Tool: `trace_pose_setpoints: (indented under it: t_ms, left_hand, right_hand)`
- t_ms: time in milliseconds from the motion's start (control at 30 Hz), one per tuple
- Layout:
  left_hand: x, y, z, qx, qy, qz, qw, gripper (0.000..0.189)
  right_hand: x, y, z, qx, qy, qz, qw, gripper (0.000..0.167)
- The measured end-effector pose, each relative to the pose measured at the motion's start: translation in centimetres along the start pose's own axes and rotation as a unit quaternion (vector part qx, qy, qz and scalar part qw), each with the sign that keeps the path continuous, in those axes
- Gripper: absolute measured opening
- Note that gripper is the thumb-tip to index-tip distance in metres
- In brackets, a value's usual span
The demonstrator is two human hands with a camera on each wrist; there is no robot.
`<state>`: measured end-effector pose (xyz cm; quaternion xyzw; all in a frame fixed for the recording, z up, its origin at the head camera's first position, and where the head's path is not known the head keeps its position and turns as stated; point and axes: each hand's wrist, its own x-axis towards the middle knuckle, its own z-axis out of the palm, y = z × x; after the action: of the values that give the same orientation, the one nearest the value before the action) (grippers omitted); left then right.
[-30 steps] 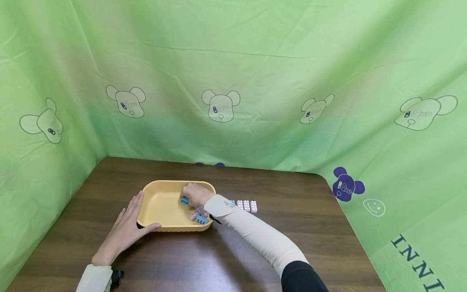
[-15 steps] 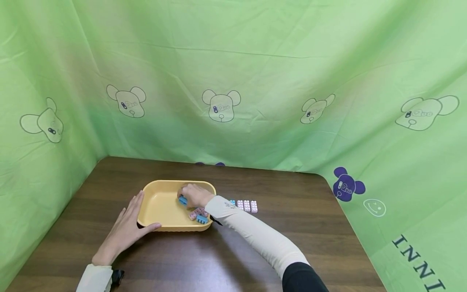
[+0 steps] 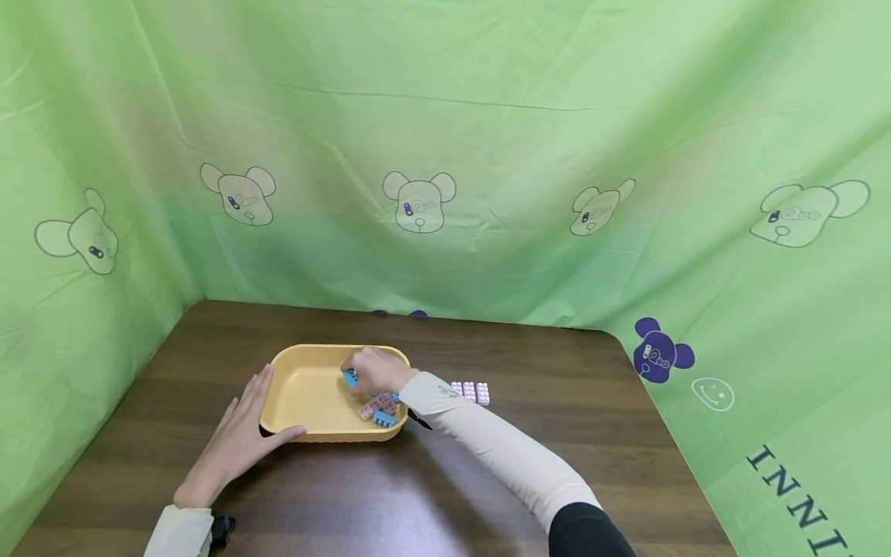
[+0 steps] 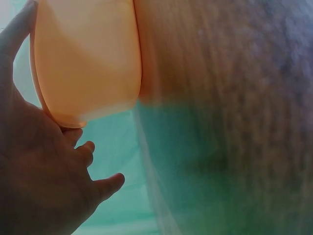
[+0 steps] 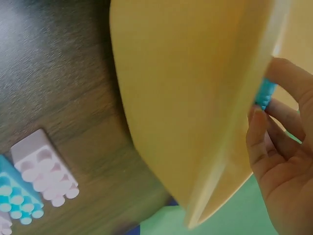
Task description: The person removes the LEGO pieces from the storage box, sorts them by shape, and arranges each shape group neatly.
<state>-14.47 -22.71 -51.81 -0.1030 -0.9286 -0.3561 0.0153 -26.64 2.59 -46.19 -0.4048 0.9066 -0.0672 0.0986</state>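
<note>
Hung behind the tray [image 3: 313, 391] and round both its sides: a green curtain [image 3: 418, 93] printed with big-eared animal faces, a hair further left in the head view than half a second ago. Spread beneath the tray and well out to its right: a brown wood-grain table [image 3: 578, 410]. Slanting in from the near right of the tray and crossing its right end: a pale right sleeve [image 3: 501, 449], dark toward the elbow, shifted slightly rightward since the earlier frame. The tray itself: yellow, shallow, round-cornered, unmoved apart from that same small drift in view.

At the left end of the tray: the left hand [image 3: 233, 433], laid against it with fingers spread and straight, thumb along the near rim, just as before. Inside the right half of the tray: the right hand [image 3: 376, 371], pinching a held blue brick [image 3: 350, 377] between thumb and fingers. Now turned to a steeper angle than half a second ago, and a little farther back in view.

Just short of the tray's near left corner, at the left wrist: a black band [image 3: 223, 531]. In the tray's right end, close together: pink bricks [image 3: 372, 408], a near blue brick [image 3: 384, 418] and a second blue brick [image 3: 394, 398], more exposed now.

Right of the tray, on bare wood: three pale pink bricks [image 3: 469, 392] side by side. Beside them, once visible, now behind the sleeve in the head view: a tabletop blue brick [image 5: 17, 193], plain in the right wrist view next to a pink neighbour [image 5: 46, 169].
</note>
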Motion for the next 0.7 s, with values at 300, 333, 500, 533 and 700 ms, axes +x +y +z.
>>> trace_pose_setpoints:
  t_ms: [300, 333, 500, 533, 700]
  left_hand:
    - [-0.1, 0.0, -0.1, 0.004, 0.003, 0.002, 1.0000, 0.122]
    - [-0.2, 0.0, -0.1, 0.004, 0.004, 0.002, 1.0000, 0.122]
    - [-0.2, 0.0, 0.0, 0.007, 0.003, 0.005, 1.0000, 0.122]
    - [-0.2, 0.0, 0.0, 0.008, 0.002, 0.005, 1.0000, 0.122]
    - [-0.1, 0.1, 0.0, 0.010, -0.001, 0.004, 0.9999, 0.122]
  right_hand:
    - [-1.5, 1.3, -0.6, -0.005, 0.037, -0.009, 0.9992, 0.047]
    - [-1.7, 1.4, -0.7, -0.002, 0.039, -0.012, 0.9991, 0.048]
    - [-2.9, 2.1, -1.0, 0.018, 0.051, -0.017, 0.9984, 0.055]
    - [-3.1, 2.3, -1.0, 0.026, 0.055, -0.015, 0.9980, 0.057]
    - [-4.4, 2.9, -1.5, 0.062, 0.080, -0.006, 0.9949, 0.055]
